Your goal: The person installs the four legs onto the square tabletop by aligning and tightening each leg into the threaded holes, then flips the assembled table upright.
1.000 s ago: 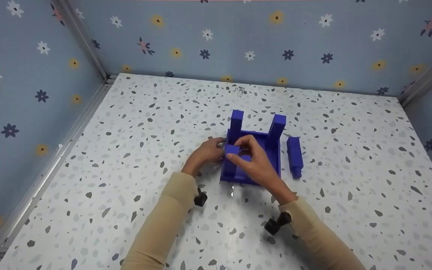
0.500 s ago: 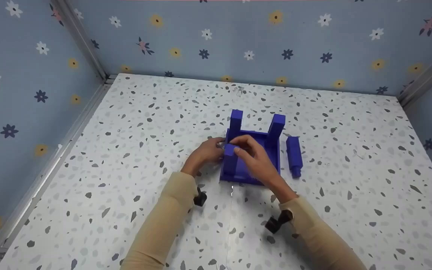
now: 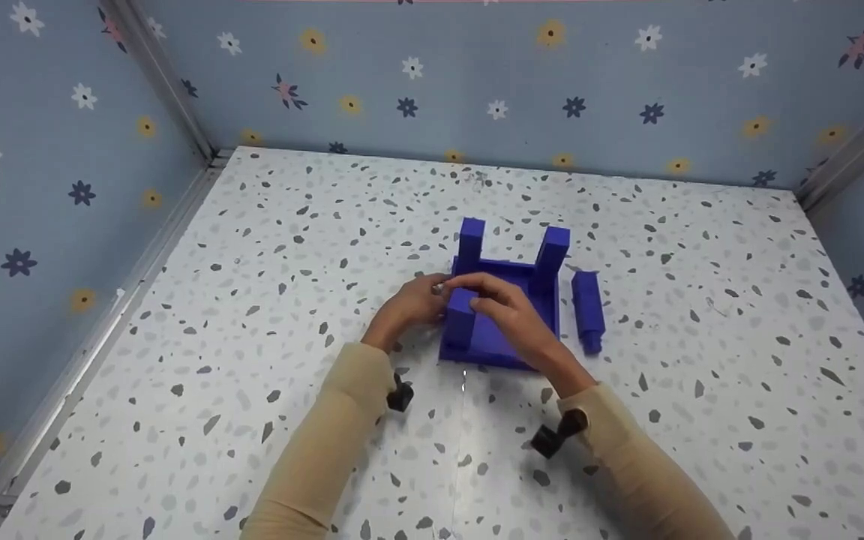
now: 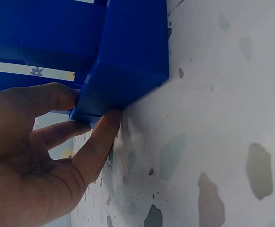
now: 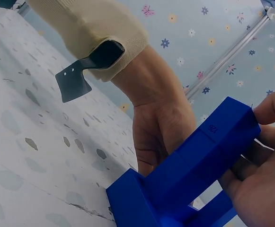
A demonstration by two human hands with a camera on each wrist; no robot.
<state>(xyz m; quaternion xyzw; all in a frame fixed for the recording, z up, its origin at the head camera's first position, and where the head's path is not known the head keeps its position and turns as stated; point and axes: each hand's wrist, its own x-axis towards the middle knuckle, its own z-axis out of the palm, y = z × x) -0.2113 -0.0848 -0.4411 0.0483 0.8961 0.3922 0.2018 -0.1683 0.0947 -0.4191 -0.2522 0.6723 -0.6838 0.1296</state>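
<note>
A blue square base point(image 3: 496, 354) with a raised rim lies on the table, three blue legs standing up from it. My left hand point(image 3: 413, 301) grips its left edge; in the left wrist view, thumb and fingers pinch the base's side point(image 4: 128, 61) low by the tabletop. At the near left corner stands the near leg point(image 3: 460, 326), its top held between the thumb and fingers of my right hand point(image 3: 518, 315). The right wrist view shows this leg point(image 5: 199, 146) with a number on its side and the thumb at its top corner.
A loose blue leg point(image 3: 588, 306) with a narrow peg end lies right of the base. Two more legs, the far left one point(image 3: 470, 246) and the far right one point(image 3: 552, 253), rise from the back corners. Flower-patterned walls point(image 3: 462, 75) bound the speckled table point(image 3: 289, 247).
My right hand's fingers have shifted around the near leg's top, the index finger reaching further left over it. My left hand has stayed on the base's edge.
</note>
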